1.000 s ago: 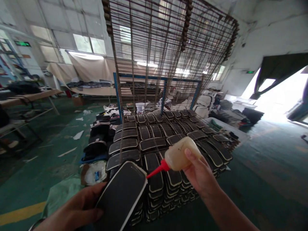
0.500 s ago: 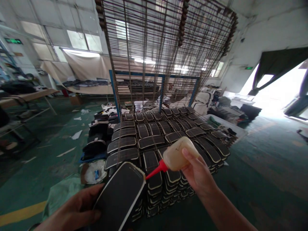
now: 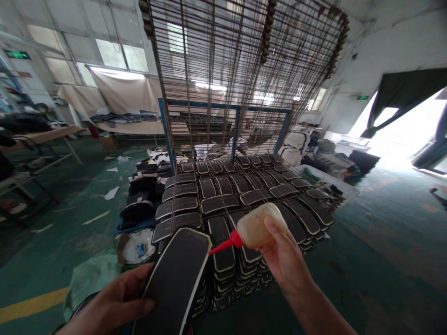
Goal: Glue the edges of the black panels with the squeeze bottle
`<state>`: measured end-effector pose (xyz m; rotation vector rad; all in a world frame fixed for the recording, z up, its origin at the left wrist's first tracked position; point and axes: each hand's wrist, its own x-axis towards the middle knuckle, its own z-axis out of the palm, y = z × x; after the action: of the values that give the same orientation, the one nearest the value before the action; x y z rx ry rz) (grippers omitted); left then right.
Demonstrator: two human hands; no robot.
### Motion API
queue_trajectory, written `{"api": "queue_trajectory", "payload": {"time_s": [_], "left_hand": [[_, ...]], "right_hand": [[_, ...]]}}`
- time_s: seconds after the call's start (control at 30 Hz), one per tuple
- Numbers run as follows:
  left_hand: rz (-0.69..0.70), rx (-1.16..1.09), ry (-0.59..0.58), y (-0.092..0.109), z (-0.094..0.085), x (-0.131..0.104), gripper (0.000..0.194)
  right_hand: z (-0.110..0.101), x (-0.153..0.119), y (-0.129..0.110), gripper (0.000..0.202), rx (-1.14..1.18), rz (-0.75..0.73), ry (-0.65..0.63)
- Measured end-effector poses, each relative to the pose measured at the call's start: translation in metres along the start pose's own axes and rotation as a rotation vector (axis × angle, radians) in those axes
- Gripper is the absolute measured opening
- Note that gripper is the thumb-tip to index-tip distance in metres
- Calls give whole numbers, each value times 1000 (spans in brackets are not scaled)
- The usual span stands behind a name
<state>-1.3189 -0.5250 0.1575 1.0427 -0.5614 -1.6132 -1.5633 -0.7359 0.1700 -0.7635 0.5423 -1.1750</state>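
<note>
At the lower left, my left hand (image 3: 122, 298) grips the left edge of a dark flat panel (image 3: 178, 279) with rounded corners and a pale line along its rim. The panel is tilted, and its lower end runs out of view. My right hand (image 3: 284, 249) is wrapped round a squeeze bottle (image 3: 261, 225) of cloudy yellowish liquid, held almost on its side. Its red pointed nozzle (image 3: 225, 243) aims left, the tip at the panel's upper right edge. Below and behind lie several similar dark panels (image 3: 220, 203) on stacked wire racks.
A tall wire rack frame (image 3: 223, 60) rises behind the panels on blue posts (image 3: 235, 132). Dark folded pieces (image 3: 139, 193) and a round tub (image 3: 138, 246) stand to the left, near green cloth (image 3: 92, 274). A white bin (image 3: 344, 195) sits at the right.
The panel in my left hand has risen slightly and turned more upright. The nozzle tip has moved a little up and left, staying at the panel's right edge.
</note>
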Motion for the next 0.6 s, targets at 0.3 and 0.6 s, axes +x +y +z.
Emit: {"api": "queue_trajectory", "payload": {"time_s": [0.3, 0.6], "left_hand": [[15, -20, 75, 6, 9, 0, 38], [-11, -73, 111, 7, 13, 1, 40]], "right_hand": [[0, -4, 4, 41, -24, -24, -41], [2, -24, 10, 37, -64, 6, -70]]}}
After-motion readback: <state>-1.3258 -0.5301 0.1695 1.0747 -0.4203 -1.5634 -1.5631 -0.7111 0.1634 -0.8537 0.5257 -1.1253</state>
